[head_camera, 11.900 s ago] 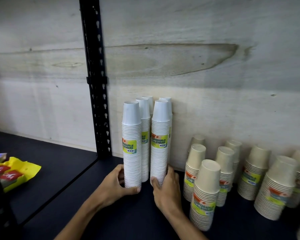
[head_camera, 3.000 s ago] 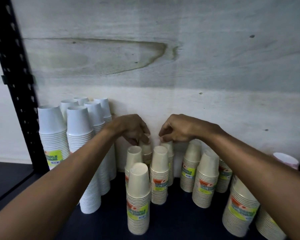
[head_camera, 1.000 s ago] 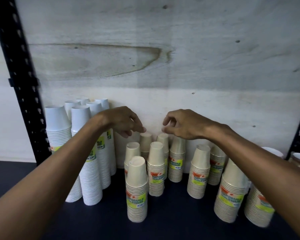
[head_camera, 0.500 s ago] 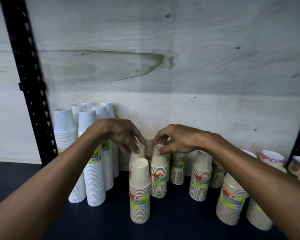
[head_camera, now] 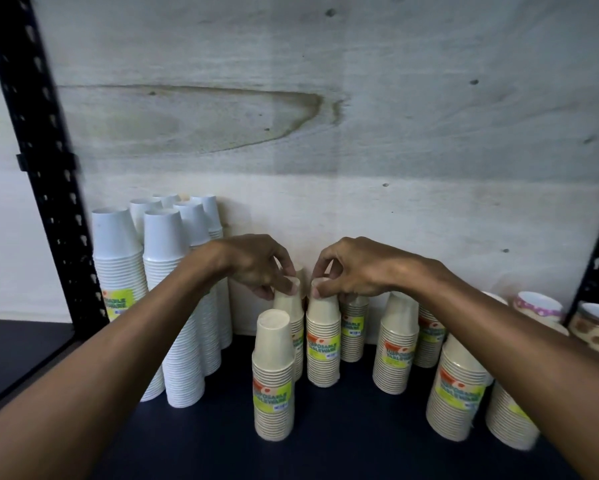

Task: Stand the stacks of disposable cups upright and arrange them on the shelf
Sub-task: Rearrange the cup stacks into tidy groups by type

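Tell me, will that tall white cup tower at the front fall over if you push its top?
Probably. The front white stack is tall on a narrow base, so a top push would likely tip it. Its thin nested cups look light, so it might slide on the dark shelf.

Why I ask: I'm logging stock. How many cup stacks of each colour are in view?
White stacks: 6
Beige stacks: 9 in view; the right hand may hide another
Patterned cups: 2
Total: 17 in view
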Demonstrator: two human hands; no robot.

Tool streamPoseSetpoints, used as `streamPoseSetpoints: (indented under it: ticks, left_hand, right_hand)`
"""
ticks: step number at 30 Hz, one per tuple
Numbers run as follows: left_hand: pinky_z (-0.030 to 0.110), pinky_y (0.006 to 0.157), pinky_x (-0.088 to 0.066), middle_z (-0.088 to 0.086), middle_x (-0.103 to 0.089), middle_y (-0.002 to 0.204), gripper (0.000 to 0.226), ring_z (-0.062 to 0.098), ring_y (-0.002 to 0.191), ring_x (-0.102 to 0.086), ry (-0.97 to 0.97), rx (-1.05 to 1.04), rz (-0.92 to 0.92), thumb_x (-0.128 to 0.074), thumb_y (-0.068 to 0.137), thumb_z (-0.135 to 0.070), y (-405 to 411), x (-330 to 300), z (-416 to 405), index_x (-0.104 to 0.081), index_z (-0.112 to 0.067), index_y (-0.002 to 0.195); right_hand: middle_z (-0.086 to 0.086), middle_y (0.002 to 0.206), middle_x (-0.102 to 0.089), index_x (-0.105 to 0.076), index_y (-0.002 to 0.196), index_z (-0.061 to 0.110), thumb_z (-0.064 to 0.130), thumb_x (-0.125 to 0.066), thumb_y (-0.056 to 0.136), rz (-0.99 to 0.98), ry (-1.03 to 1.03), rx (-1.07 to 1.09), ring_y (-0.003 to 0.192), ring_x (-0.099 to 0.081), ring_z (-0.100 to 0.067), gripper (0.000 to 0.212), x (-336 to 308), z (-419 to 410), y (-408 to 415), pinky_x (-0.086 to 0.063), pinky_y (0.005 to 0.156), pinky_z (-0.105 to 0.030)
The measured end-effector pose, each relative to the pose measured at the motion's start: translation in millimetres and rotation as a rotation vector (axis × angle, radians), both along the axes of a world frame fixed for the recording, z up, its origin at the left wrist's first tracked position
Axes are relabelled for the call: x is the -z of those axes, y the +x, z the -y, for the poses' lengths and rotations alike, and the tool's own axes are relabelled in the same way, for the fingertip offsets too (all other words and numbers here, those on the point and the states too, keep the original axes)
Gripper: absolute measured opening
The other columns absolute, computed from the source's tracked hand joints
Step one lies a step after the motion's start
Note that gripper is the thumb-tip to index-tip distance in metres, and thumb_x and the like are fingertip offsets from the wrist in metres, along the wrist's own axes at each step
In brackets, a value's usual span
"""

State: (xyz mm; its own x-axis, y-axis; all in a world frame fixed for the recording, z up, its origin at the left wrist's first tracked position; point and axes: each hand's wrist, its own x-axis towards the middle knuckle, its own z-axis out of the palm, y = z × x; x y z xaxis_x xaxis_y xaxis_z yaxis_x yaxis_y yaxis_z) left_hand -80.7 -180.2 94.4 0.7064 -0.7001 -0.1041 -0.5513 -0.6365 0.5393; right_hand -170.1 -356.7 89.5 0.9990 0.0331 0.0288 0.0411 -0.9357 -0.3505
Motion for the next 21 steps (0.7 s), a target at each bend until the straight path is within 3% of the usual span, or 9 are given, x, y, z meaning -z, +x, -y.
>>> streamPoseSetpoints:
  ticks: [2,5,8,10,12,16,21]
  left_hand:
    - [0.014,0.059,-0.057,0.013,-0.071,0.113,0.037,0.006,0.059,-0.068,-0.010,0.015,0.002,-0.075,0.085,-0.019,0.0,1.6,0.1,-0.065,-0.007,0.119]
    - [0.014,0.066,-0.058,0.009,-0.068,0.118,0.032,0.015,0.077,-0.069,-0.012,0.054,0.015,-0.074,0.087,-0.014,-0.9,0.4,-4.6,-0.067,-0.010,0.118]
    - [0.005,0.060,-0.050,-0.007,-0.069,0.111,0.030,0.018,0.093,-0.070,-0.013,0.088,0.036,-0.073,0.088,-0.016,-0.4,-0.2,-9.9,-0.069,-0.019,0.117]
    - [0.003,0.057,-0.046,-0.016,-0.067,0.102,0.031,0.016,0.093,-0.068,-0.008,0.097,0.048,-0.072,0.089,-0.016,0.4,0.8,-10.7,-0.068,-0.020,0.119]
    - [0.007,0.058,-0.050,-0.014,-0.066,0.106,0.034,0.015,0.083,-0.068,0.001,0.090,0.015,-0.071,0.089,-0.016,1.0,1.7,-9.0,-0.066,-0.018,0.122]
    - [0.024,0.078,-0.061,-0.002,-0.066,0.123,0.030,0.028,0.101,-0.071,-0.005,0.092,-0.022,-0.074,0.087,-0.017,2.3,1.4,-8.1,-0.068,-0.019,0.117]
    - [0.027,0.081,-0.061,0.000,-0.066,0.124,0.030,0.030,0.104,-0.070,-0.020,0.081,-0.033,-0.074,0.087,-0.016,2.3,2.9,-8.1,-0.067,-0.019,0.116]
  right_hand:
    - [0.002,0.095,-0.074,-0.069,0.108,0.024,0.042,-0.075,0.081,0.006,0.002,-0.008,0.068,-0.072,-0.011,0.033,-0.2,-1.2,-1.0,-0.061,0.076,-0.035]
    - [0.002,0.099,-0.072,-0.071,0.107,0.024,0.040,-0.076,0.082,0.015,0.016,-0.009,0.066,-0.071,-0.010,0.030,-0.5,-2.2,-2.0,-0.061,0.077,-0.035]
    - [0.001,0.107,-0.070,-0.069,0.112,0.025,0.040,-0.075,0.082,0.015,-0.001,-0.005,0.072,-0.067,-0.009,0.034,-0.1,-2.3,-2.4,-0.059,0.083,-0.037]
    - [0.001,0.110,-0.069,-0.069,0.114,0.025,0.041,-0.075,0.082,0.017,-0.013,-0.008,0.074,-0.063,-0.007,0.036,1.0,-2.7,-2.5,-0.058,0.085,-0.037]
    - [0.001,0.111,-0.068,-0.068,0.113,0.026,0.042,-0.075,0.081,0.015,-0.006,0.002,0.077,-0.064,-0.009,0.036,1.9,-3.2,-2.7,-0.058,0.085,-0.039]
    - [0.001,0.111,-0.067,-0.067,0.114,0.025,0.042,-0.076,0.080,0.005,-0.009,0.022,0.081,-0.066,-0.014,0.039,1.7,-4.9,-2.4,-0.058,0.086,-0.041]
    - [-0.001,0.113,-0.067,-0.066,0.116,0.024,0.043,-0.075,0.081,0.010,-0.015,0.027,0.086,-0.066,-0.017,0.041,3.8,-4.6,-2.6,-0.058,0.088,-0.041]
